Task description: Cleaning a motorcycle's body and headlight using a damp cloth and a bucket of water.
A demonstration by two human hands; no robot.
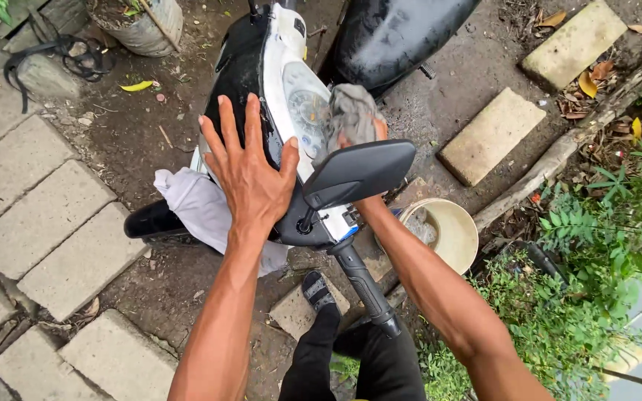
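Left hand (250, 174) spread flat on scooter dash (291, 111), right hand (369, 132) clutching grey rag (351, 111) behind mirror (358, 172).

mirror (358, 172) hides most of right hand (374, 132).

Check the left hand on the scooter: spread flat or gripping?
Spread flat. The left hand lies palm down, fingers splayed, on the scooter dash, holding nothing.

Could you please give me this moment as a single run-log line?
left hand: flat on scooter head | right hand: presses grey rag on speedometer | mirror in front | bucket on ground
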